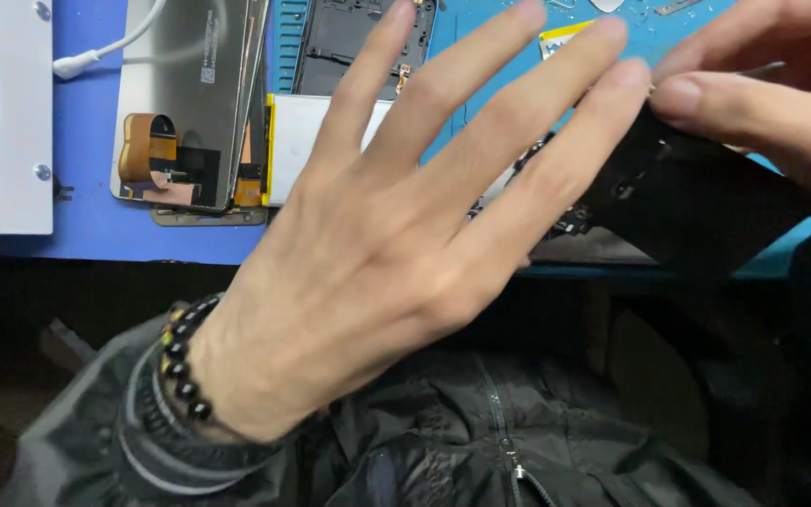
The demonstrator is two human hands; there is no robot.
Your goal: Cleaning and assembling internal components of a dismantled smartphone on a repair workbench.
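Note:
My left hand [405,216] is spread wide, fingers apart, raised over the front edge of a blue work mat [96,225]. Its fingertips reach a dark, flat phone body [696,197] that tilts up at the right. My right hand [772,94] grips the top of that dark body, thumb pressed on its edge, with a thin metal tool tip showing by the fingers. Under my left hand lies a white rectangular battery with a yellow edge [298,141]. A beaded bracelet [180,361] circles my left wrist.
A silver screen panel with orange flex cables [185,103] lies left of the battery. A dark phone frame [340,42] rests behind. A white metal plate with screws [2,113] and a white cable [110,47] sit far left. My black jacket fills the foreground.

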